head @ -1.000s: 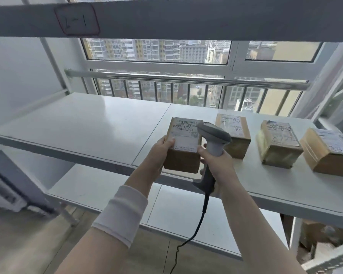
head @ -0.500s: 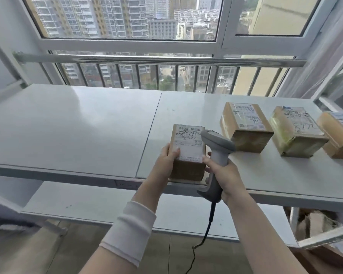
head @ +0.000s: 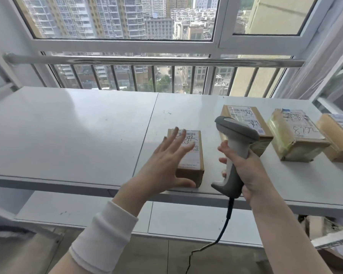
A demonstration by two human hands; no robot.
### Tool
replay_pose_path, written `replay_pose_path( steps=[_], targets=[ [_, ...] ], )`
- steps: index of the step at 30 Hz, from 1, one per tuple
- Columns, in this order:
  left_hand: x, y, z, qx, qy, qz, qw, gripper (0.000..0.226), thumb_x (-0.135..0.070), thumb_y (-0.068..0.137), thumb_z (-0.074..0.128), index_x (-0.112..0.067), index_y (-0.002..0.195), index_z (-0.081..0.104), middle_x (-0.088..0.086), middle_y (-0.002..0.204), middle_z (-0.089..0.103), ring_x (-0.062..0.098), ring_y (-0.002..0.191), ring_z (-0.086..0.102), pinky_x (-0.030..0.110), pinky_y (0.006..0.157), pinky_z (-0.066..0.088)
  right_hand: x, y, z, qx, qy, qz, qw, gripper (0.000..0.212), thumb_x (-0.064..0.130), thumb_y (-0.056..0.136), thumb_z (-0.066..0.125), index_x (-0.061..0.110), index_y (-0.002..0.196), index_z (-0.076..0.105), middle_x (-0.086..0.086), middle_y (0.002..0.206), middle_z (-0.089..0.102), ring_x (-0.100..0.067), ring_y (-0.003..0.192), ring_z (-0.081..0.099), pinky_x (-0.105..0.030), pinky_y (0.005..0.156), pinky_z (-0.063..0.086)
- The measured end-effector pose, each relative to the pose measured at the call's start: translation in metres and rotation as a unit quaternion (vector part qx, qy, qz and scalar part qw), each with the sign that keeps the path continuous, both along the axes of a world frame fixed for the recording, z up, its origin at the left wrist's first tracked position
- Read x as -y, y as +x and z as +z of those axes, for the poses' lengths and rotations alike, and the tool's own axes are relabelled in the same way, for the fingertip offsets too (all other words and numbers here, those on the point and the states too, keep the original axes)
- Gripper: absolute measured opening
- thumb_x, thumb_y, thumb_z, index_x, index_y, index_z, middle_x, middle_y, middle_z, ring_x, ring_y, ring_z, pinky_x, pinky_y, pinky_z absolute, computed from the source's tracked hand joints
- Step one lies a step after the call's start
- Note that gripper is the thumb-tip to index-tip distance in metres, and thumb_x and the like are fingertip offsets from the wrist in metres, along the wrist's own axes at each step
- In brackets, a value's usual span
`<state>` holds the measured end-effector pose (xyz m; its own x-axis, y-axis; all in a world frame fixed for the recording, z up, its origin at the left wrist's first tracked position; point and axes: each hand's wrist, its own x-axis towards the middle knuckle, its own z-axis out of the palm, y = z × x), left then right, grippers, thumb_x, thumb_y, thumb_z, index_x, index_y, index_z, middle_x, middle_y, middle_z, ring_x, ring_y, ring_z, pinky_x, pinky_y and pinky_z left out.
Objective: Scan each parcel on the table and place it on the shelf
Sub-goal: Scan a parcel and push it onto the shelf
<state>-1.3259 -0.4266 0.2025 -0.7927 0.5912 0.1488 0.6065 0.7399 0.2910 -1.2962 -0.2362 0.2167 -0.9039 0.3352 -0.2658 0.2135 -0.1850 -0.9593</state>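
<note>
Change: left hand [head: 166, 165] has released the parcel [head: 195, 171], fingers spread over it.
Parcel: flat on the shelf [head: 67, 135], near its front edge.
Right hand [head: 249, 171]: grips the scanner [head: 234, 147].
Risk: a withdrawing hand could knock the parcel off.

This looks like a small parcel stockroom high up in a city building. A white metal shelf [head: 67, 125] carries labelled cardboard boxes: one parcel [head: 192, 161] at the left hand [head: 164, 165], and a row of parcels [head: 297, 139] to the right of the right hand [head: 248, 171], which grips a corded barcode scanner [head: 237, 135]. Beyond both hands, a barred window [head: 125, 43] looks out on tower blocks [head: 107, 16].
</note>
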Motion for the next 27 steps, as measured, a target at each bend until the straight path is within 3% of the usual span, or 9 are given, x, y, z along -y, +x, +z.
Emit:
replay_pose_path(
  steps=[2,4,10,15,27],
  targets=[
    [-0.003,-0.005,-0.008,0.005,-0.081,-0.010,0.997,0.097,-0.058,0.077,0.061,-0.025,0.151,0.007,0.000,0.159,-0.013,0.016,0.144,-0.022,0.031,0.116,-0.012,-0.005,-0.004,0.005,-0.009,-0.002,-0.001,1.000,0.034,0.033,0.080,0.070,0.018,0.109,0.061,-0.002,0.102,0.067,-0.016,0.085,0.062,-0.030,0.054,0.045],
    [-0.008,-0.011,-0.013,0.005,-0.102,-0.002,0.995,0.093,-0.053,0.082,0.060,-0.025,0.151,0.004,-0.001,0.159,-0.010,0.015,0.145,-0.016,0.028,0.115,-0.013,-0.008,-0.007,0.010,-0.014,-0.008,-0.002,1.000,0.035,0.033,0.080,0.070,0.018,0.110,0.060,-0.004,0.102,0.067,-0.016,0.084,0.061,-0.030,0.053,0.046],
    [-0.018,-0.048,-0.014,0.001,-0.111,0.010,0.994,0.088,-0.042,0.084,0.063,-0.027,0.150,0.007,-0.003,0.160,-0.005,0.013,0.146,-0.009,0.027,0.115,-0.010,-0.019,-0.019,0.017,-0.022,-0.009,-0.010,1.000,0.043,0.032,0.080,0.069,0.010,0.116,0.061,-0.005,0.096,0.068,-0.017,0.076,0.061,-0.026,0.049,0.046],
    [-0.025,-0.088,-0.012,0.021,-0.101,0.021,0.994,0.089,-0.038,0.082,0.067,-0.025,0.150,0.010,-0.002,0.160,-0.002,0.014,0.147,-0.007,0.027,0.114,-0.010,-0.027,-0.032,0.024,-0.034,-0.020,-0.012,0.999,0.015,0.029,0.082,0.068,0.021,0.092,0.062,-0.005,0.105,0.069,-0.017,0.079,0.061,-0.026,0.048,0.045],
    [-0.031,-0.129,-0.015,0.018,-0.074,0.034,0.997,0.088,-0.037,0.081,0.069,-0.022,0.149,0.016,0.000,0.160,0.005,0.017,0.147,-0.002,0.028,0.115,-0.007,-0.037,-0.048,0.028,-0.042,-0.028,-0.016,0.999,0.009,0.025,0.083,0.067,0.021,0.089,0.062,-0.006,0.095,0.068,-0.017,0.077,0.060,-0.023,0.044,0.044]
  ],
)
